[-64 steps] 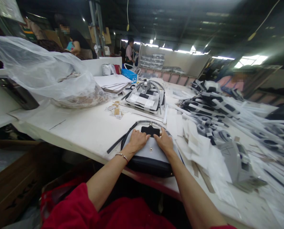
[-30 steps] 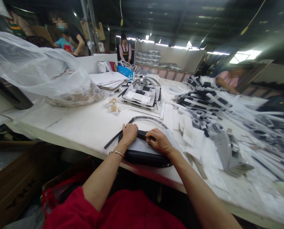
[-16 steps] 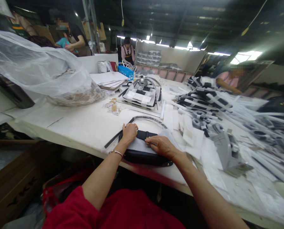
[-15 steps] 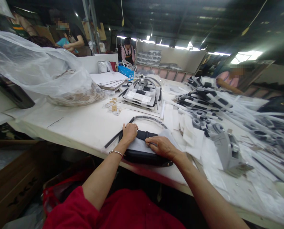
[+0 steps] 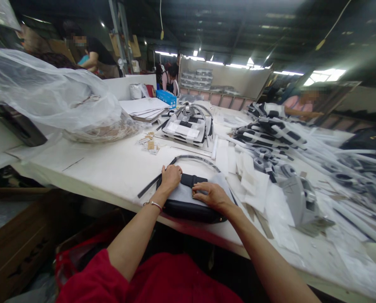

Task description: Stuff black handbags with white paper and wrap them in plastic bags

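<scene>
A black handbag [image 5: 188, 210] lies on the table edge in front of me, its flat side covered by a whitish sheet [image 5: 181, 194]. Curled over the bag's upper left part is my left hand [image 5: 171, 178], closed, its fingertips partly hidden. My right hand [image 5: 211, 195] pinches a small gold metal clasp [image 5: 193, 193] at the end of the black strap tab [image 5: 189, 180], thumb and fingers bent round it. Behind both hands arches the bag's wrapped handle [image 5: 197, 158]. A dark strap end [image 5: 147, 188] sticks out at the left.
Another wrapped bag [image 5: 186, 126] stands farther back, near small tags [image 5: 150, 145]. To the left bulges a clear plastic sack [image 5: 93, 109]. White sheets [image 5: 254, 181], a tape dispenser [image 5: 301, 202] and piled wrapped straps [image 5: 270, 134] fill the right. Co-workers are beyond the table.
My right fingers have gone from lying flatter over the gold clasp to bending round it. My left hand stays nearly in place. A co-worker at the back has bent lower.
</scene>
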`<state>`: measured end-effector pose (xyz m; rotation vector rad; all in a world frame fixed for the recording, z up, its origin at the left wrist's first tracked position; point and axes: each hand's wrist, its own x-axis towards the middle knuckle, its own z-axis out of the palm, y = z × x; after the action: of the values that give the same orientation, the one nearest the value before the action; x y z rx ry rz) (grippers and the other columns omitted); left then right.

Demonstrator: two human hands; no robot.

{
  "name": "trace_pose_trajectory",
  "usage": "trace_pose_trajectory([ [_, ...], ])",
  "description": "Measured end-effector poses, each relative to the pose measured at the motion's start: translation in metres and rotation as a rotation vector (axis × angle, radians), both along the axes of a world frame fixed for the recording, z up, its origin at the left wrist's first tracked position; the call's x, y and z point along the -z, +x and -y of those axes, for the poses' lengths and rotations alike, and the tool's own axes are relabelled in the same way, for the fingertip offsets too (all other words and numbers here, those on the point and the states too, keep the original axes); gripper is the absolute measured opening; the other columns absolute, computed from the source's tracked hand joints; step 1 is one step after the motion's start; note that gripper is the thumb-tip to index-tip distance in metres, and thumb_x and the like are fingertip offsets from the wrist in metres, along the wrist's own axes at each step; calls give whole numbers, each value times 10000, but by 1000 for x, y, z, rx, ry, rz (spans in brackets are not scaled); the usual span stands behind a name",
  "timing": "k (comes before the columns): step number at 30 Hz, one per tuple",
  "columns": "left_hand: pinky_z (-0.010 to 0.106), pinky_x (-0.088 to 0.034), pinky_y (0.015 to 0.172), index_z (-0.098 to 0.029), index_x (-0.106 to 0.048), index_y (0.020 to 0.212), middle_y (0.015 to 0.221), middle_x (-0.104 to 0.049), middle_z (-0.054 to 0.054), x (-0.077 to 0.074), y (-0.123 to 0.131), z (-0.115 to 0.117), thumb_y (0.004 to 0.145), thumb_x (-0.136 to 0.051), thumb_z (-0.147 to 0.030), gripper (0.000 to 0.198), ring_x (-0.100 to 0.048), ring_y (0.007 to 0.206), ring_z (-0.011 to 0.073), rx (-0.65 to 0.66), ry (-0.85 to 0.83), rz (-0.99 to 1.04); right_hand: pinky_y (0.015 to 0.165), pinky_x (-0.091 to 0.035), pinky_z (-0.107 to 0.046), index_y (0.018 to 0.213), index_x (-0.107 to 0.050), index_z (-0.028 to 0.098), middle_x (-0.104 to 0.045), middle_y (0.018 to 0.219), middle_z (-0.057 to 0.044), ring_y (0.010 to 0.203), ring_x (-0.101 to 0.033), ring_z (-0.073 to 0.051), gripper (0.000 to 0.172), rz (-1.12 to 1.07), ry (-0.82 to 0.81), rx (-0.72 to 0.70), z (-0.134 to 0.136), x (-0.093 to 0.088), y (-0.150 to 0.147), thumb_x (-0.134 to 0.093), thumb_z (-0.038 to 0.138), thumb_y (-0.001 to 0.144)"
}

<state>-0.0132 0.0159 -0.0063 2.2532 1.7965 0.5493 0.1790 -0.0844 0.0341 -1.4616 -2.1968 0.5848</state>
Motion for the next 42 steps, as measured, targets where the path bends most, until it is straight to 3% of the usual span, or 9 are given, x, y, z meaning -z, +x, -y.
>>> trace_pose_trajectory([
  [10,577,-218,1133,-220,-670,882,1047,-678,81,-9,3,7,917,-422,-175,255,-557,1133,265,1,-3,26,935,-478,-351,950,-768,334,-724,1086,10,1059,-642,-235,174,-23,-84,45,-3,2,-1,-719,310,784],
  [15,468,-293,1126,-213,-646,1034,1154,-651,75,-40,-2,20,897,-495,-171,208,-546,1174,241,59,45,90,864,-467,-323,918,-776,340,-708,992,12,988,-628,-222,160,14,-78,67,-4,5,-2,-731,322,765],
  [19,272,-445,957,-239,-675,993,1075,-678,13,-64,-12,55,901,-565,-254,144,-610,1046,175,364,10,111,829,-467,-326,938,-781,321,-704,955,-7,948,-625,-225,180,-10,-64,79,-5,13,1,-739,340,764],
  [21,282,-466,919,-242,-671,1046,1061,-682,15,-65,-15,78,913,-568,-288,175,-629,1007,183,620,-42,70,853,-468,-336,951,-783,297,-712,941,-19,927,-629,-223,195,-56,-55,56,-5,17,3,-747,352,767],
  [23,323,-483,896,-230,-639,1130,1061,-684,38,-60,-15,97,924,-564,-325,239,-640,989,212,713,-50,-14,889,-467,-351,959,-784,276,-721,950,-33,928,-633,-225,210,-111,-36,20,-6,20,5,-749,374,776],
  [27,338,-496,885,-220,-610,1160,1087,-685,54,-46,-11,114,954,-522,-343,256,-648,997,226,632,37,-100,916,-472,-364,993,-779,264,-724,994,-48,962,-634,-229,214,-155,-9,-55,-6,22,7,-722,357,809],
  [33,312,-528,781,-213,-661,943,989,-705,30,-36,-9,115,966,-485,-360,231,-681,866,207,592,109,-168,885,-482,-333,974,-780,296,-705,1014,-37,974,-626,-205,243,-81,15,-70,-6,27,2,-622,176,835],
  [38,334,-545,756,-204,-695,917,981,-718,44,-38,-7,118,956,-483,-364,268,-698,846,225,554,83,-214,797,-454,-285,906,-775,309,-699,986,-10,944,-614,-187,237,167,96,-36,-7,20,-8,-635,138,820],
  [42,371,-550,764,-190,-717,883,1007,-724,66,-44,-4,120,900,-556,-382,250,-703,857,262,524,1,-254,814,-409,-318,843,-761,264,-706,957,-11,920,-608,-193,138,409,150,-153,-14,7,-18,-649,184,859],
])
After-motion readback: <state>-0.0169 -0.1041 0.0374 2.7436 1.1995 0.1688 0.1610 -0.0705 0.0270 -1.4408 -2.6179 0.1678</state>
